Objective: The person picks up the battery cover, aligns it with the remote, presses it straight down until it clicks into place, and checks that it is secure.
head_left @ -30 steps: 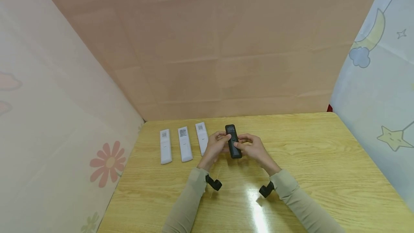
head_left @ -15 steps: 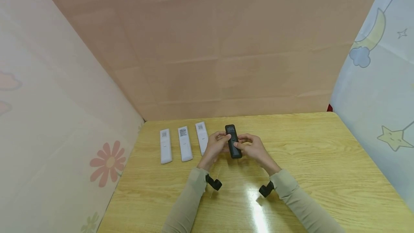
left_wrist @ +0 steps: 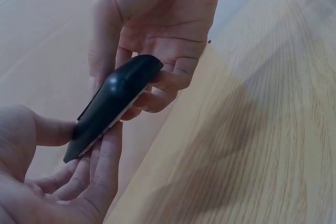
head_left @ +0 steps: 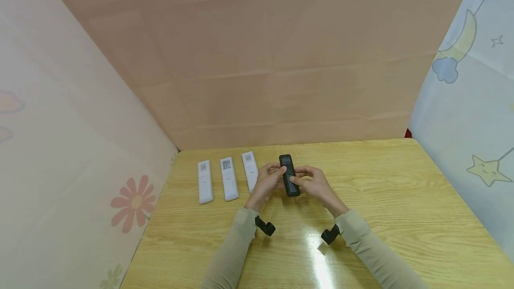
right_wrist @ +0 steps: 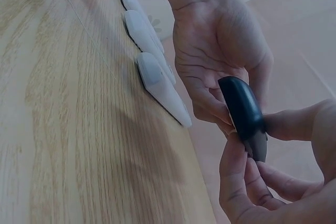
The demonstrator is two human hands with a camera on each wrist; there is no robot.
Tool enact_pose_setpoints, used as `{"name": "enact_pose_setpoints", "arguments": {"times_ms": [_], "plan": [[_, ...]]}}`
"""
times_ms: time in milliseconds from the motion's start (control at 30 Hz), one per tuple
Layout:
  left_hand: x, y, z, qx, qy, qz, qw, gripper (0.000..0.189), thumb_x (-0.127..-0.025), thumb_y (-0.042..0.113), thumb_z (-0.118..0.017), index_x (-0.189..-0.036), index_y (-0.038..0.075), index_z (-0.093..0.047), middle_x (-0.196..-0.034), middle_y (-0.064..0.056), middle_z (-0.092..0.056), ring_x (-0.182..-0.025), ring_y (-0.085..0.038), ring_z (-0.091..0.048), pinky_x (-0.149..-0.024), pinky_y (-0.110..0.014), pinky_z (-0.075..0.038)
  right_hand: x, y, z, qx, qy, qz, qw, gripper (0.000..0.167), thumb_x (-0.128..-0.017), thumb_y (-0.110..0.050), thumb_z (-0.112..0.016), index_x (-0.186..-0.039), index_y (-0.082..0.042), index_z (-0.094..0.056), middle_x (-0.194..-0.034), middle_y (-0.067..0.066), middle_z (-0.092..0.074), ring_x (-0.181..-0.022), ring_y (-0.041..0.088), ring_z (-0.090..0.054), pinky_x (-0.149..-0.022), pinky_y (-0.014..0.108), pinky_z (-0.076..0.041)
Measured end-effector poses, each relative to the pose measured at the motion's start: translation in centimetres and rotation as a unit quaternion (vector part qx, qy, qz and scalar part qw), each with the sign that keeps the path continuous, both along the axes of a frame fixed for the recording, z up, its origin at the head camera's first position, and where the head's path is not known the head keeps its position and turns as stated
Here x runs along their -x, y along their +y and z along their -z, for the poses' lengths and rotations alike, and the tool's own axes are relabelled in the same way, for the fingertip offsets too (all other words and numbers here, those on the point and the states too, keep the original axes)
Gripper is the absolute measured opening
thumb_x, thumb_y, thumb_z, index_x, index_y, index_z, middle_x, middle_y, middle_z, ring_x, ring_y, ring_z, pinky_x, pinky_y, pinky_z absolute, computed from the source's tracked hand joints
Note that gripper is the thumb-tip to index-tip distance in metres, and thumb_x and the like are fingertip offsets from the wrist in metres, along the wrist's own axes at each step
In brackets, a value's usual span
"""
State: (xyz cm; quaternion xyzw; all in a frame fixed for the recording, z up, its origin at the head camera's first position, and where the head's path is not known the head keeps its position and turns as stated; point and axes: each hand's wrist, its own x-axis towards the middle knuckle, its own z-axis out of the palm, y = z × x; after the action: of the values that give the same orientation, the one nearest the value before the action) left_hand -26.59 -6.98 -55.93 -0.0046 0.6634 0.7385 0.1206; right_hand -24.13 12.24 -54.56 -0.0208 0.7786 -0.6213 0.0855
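A black remote control [head_left: 289, 186] is held back side up above the table, with a printed label near its far end. My left hand [head_left: 267, 180] grips its left edge, thumb on the back and fingers underneath. From the other side my right hand [head_left: 316, 185] pinches it, its thumb pressed near the middle of the back. In the left wrist view the remote [left_wrist: 113, 98] is tilted, and fingers of both hands support its underside. The right wrist view shows the remote [right_wrist: 244, 108] apart from the tabletop. Its button side is mostly hidden.
Three white remotes lie back side up in a row to the left: a left one [head_left: 205, 184], a middle one [head_left: 229, 179] and a right one [head_left: 249, 168] close to my left hand. The wooden table [head_left: 381, 217] meets a fabric backdrop [head_left: 281, 79] behind.
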Motion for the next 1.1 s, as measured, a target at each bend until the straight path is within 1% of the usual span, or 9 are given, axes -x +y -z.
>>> {"name": "enact_pose_setpoints", "arguments": {"times_ms": [200,400,500,733,867,1000,1100], "plan": [[-0.01,0.12,0.03,-0.007,-0.002,-0.003,1.0,0.039,-0.104,0.027,-0.073,-0.134,0.004,-0.065,-0.121,-0.015,-0.075,-0.093,-0.025,-0.079,-0.08,-0.04,-0.067,-0.21,0.1,-0.2,-0.007,0.007,-0.002,0.9999,0.05,-0.102,-0.019,-0.074,-0.144,0.005,-0.06,-0.126,0.023,-0.06,-0.086,0.021,-0.072,-0.076,0.045,-0.065],[0.17,0.29,-0.07,-0.001,-0.003,-0.012,0.9999,0.039,-0.103,0.027,-0.074,-0.133,0.004,-0.065,-0.119,-0.015,-0.076,-0.09,-0.024,-0.078,-0.078,-0.04,-0.067,-0.17,0.02,-0.49,-0.006,0.005,0.0,1.0,0.048,-0.102,-0.018,-0.074,-0.143,0.004,-0.06,-0.125,0.023,-0.06,-0.089,0.023,-0.071,-0.074,0.038,-0.065],[0.18,0.31,-0.16,0.001,-0.004,-0.012,0.9999,0.038,-0.103,0.027,-0.074,-0.133,0.004,-0.065,-0.119,-0.016,-0.076,-0.089,-0.023,-0.078,-0.079,-0.041,-0.067,-0.12,0.01,-0.51,-0.009,0.006,0.002,0.9999,0.047,-0.103,-0.017,-0.073,-0.143,0.005,-0.061,-0.126,0.023,-0.06,-0.089,0.023,-0.071,-0.075,0.036,-0.065],[0.12,0.06,-0.24,-0.005,-0.005,-0.008,0.9999,0.037,-0.105,0.026,-0.071,-0.135,0.004,-0.065,-0.122,-0.017,-0.075,-0.092,-0.024,-0.078,-0.083,-0.044,-0.066,-0.25,-0.14,-0.65,-0.001,-0.003,-0.002,1.0,0.051,-0.103,-0.018,-0.072,-0.146,0.006,-0.058,-0.129,0.024,-0.058,-0.09,0.021,-0.072,-0.077,0.038,-0.066],[0.16,-0.12,-0.34,-0.01,-0.004,-0.005,0.9999,0.036,-0.107,0.025,-0.069,-0.136,0.004,-0.064,-0.125,-0.017,-0.074,-0.093,-0.024,-0.078,-0.086,-0.045,-0.066,-0.22,-0.2,-0.44,-0.009,0.0,-0.003,1.0,0.051,-0.104,-0.021,-0.072,-0.146,0.005,-0.058,-0.132,0.024,-0.059,-0.094,0.022,-0.073,-0.08,0.04,-0.066],[0.39,-0.25,-0.26,-0.004,-0.003,-0.014,0.9999,0.039,-0.106,0.028,-0.071,-0.136,0.004,-0.063,-0.125,-0.018,-0.074,-0.095,-0.025,-0.078,-0.087,-0.047,-0.066,-0.31,-0.25,-0.25,-0.012,0.004,-0.005,0.9999,0.053,-0.102,-0.023,-0.075,-0.146,0.0,-0.06,-0.135,0.024,-0.06,-0.103,0.026,-0.075,-0.088,0.045,-0.064],[0.59,-0.42,-0.27,-0.001,0.0,-0.022,0.9998,0.041,-0.106,0.028,-0.071,-0.137,0.002,-0.063,-0.126,-0.019,-0.073,-0.099,-0.03,-0.078,-0.087,-0.047,-0.065,-0.45,-0.32,-0.26,-0.005,0.007,-0.011,0.9999,0.054,-0.1,-0.022,-0.077,-0.147,-0.001,-0.06,-0.135,0.023,-0.061,-0.108,0.028,-0.075,-0.094,0.051,-0.062]]}}
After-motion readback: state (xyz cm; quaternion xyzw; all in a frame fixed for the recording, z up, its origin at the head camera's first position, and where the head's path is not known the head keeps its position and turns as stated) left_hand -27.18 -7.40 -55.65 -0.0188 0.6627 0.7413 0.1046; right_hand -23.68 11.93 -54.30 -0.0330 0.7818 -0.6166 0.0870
